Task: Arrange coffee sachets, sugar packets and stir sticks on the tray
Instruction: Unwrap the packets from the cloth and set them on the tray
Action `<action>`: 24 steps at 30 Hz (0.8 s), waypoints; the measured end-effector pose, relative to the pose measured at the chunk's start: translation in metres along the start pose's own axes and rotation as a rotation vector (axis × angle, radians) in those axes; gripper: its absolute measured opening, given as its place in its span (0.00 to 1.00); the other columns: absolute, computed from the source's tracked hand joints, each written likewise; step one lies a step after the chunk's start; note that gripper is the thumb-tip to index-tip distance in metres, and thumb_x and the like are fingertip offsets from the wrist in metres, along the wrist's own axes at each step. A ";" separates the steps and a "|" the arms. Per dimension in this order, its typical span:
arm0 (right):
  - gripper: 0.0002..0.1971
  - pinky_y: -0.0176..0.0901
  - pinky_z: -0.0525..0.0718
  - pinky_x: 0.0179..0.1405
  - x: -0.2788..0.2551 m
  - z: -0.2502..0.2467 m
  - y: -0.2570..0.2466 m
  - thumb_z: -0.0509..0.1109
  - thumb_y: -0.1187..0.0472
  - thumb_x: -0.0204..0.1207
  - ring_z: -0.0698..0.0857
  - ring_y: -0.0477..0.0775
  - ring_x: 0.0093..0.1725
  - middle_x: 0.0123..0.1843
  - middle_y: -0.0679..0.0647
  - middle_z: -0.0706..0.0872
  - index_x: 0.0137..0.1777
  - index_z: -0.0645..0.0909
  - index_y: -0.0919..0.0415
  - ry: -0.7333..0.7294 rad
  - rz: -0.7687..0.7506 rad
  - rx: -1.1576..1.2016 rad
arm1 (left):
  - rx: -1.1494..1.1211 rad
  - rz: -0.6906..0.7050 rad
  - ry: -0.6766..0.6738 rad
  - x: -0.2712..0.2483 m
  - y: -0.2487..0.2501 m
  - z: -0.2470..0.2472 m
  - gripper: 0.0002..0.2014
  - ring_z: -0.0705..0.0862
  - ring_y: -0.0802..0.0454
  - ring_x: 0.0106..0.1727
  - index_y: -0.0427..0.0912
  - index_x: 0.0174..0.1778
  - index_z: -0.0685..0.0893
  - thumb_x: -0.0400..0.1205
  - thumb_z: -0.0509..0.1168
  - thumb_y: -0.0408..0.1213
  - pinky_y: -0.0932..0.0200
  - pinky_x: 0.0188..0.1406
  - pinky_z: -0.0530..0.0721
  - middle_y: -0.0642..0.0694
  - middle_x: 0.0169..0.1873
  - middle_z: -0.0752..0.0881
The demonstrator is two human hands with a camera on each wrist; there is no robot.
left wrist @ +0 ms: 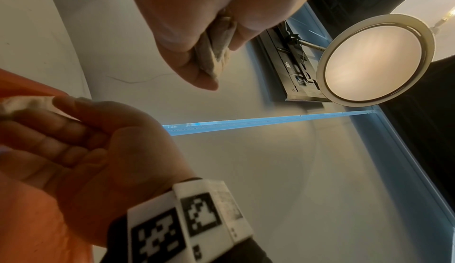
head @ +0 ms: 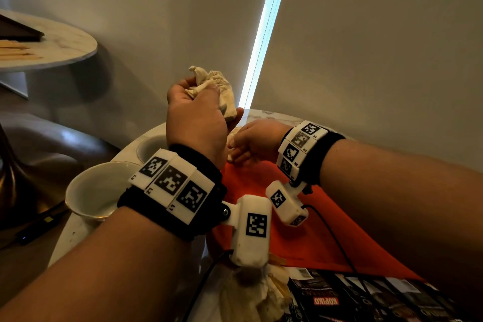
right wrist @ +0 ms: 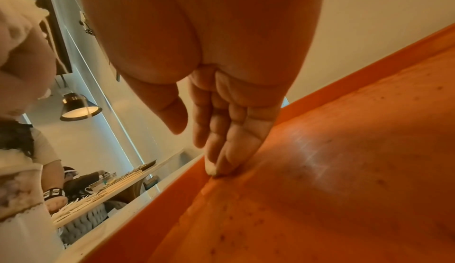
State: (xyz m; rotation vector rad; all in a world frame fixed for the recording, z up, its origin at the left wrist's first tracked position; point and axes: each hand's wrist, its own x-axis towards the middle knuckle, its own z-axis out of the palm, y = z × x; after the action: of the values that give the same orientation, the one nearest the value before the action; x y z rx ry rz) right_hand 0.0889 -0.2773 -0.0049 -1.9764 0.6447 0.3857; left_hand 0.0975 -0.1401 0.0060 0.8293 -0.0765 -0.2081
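A crumpled wad of cream paper napkin (head: 212, 87) is held aloft in the left hand (head: 194, 117), the fingers curled round it above the far corner of the flat orange plastic tray (head: 300, 219); in the left wrist view a fold of the same paper is seen pinched between thumb and palm. The right hand (head: 252, 138) is lowered to the tray's far corner, its fingers (right wrist: 222, 162) laid together with the tips pressed to the tray floor, where a small pale scrap (right wrist: 209, 168) is touched; whether the scrap is actually pinched cannot be told. The tray floor is seen to be speckled with dark grains in the right wrist view. The dark glossy coffee sachets (head: 366, 298) lie in a fanned row at the tray's near edge, beside more crumpled paper (head: 251, 293) and pale wooden stir sticks (head: 277, 260), only partly seen under the wrist camera. The sachets are judged to be light, flexible and rather slippery, so they are best taken by a sealed edge or gathered as a stack between thumb and fingers. The sticks are judged thin, stiff and light, best pinched together at mid-length. No sugar packets can be made out with certainty. Two white ceramic cups (head: 91, 191) stand left of the tray.
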 end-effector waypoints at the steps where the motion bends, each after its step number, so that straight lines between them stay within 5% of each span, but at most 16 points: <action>1: 0.13 0.43 0.77 0.42 0.000 0.001 -0.001 0.58 0.67 0.87 0.74 0.54 0.35 0.36 0.58 0.76 0.40 0.74 0.61 -0.007 0.014 -0.013 | 0.001 0.000 0.000 0.000 0.000 0.000 0.12 0.87 0.43 0.56 0.63 0.51 0.78 0.86 0.65 0.35 0.44 0.49 0.92 0.50 0.54 0.83; 5: 0.12 0.41 0.71 0.38 0.001 0.002 -0.003 0.57 0.68 0.86 0.70 0.52 0.33 0.35 0.57 0.73 0.40 0.74 0.60 -0.020 0.013 -0.036 | -0.003 -0.004 0.008 0.000 0.000 0.001 0.12 0.87 0.41 0.58 0.63 0.51 0.78 0.86 0.65 0.36 0.42 0.51 0.92 0.48 0.56 0.83; 8: 0.04 0.49 0.79 0.47 0.003 0.000 0.000 0.63 0.68 0.83 0.79 0.56 0.37 0.38 0.60 0.81 0.52 0.79 0.64 0.059 -0.041 -0.031 | -0.010 -0.015 0.004 0.000 0.000 0.001 0.12 0.87 0.42 0.57 0.62 0.51 0.78 0.87 0.65 0.35 0.43 0.50 0.92 0.47 0.57 0.83; 12: 0.07 0.55 0.86 0.50 0.001 -0.004 0.003 0.66 0.70 0.83 0.88 0.62 0.44 0.43 0.63 0.86 0.57 0.81 0.67 0.136 -0.115 0.002 | -0.021 -0.039 -0.021 0.000 -0.001 0.001 0.11 0.88 0.43 0.56 0.60 0.51 0.79 0.87 0.65 0.34 0.44 0.49 0.92 0.47 0.56 0.84; 16: 0.10 0.45 0.86 0.36 -0.018 -0.017 -0.001 0.69 0.66 0.84 0.89 0.53 0.41 0.45 0.57 0.89 0.63 0.83 0.65 0.257 -0.229 -0.023 | -0.013 -0.062 -0.062 -0.002 -0.002 0.002 0.10 0.90 0.43 0.53 0.54 0.59 0.80 0.87 0.65 0.34 0.45 0.49 0.92 0.44 0.55 0.86; 21: 0.15 0.48 0.81 0.38 -0.035 -0.036 -0.009 0.71 0.50 0.83 0.86 0.52 0.37 0.42 0.56 0.87 0.55 0.86 0.63 0.432 -0.437 0.130 | -0.053 -0.110 -0.110 -0.010 -0.002 0.006 0.12 0.91 0.44 0.51 0.47 0.67 0.78 0.89 0.63 0.32 0.52 0.38 0.90 0.41 0.58 0.86; 24: 0.17 0.46 0.80 0.35 -0.048 -0.042 -0.016 0.73 0.46 0.80 0.84 0.52 0.37 0.39 0.55 0.84 0.52 0.86 0.62 0.429 -0.555 0.205 | -0.049 -0.144 -0.122 -0.011 -0.002 0.006 0.10 0.89 0.42 0.53 0.49 0.63 0.79 0.88 0.63 0.32 0.53 0.37 0.90 0.41 0.58 0.85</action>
State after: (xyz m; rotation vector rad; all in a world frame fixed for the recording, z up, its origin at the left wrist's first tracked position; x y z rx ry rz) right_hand 0.0593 -0.2951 0.0514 -1.9514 0.3489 -0.4358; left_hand 0.0853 -0.1432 0.0090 0.7737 -0.1257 -0.3947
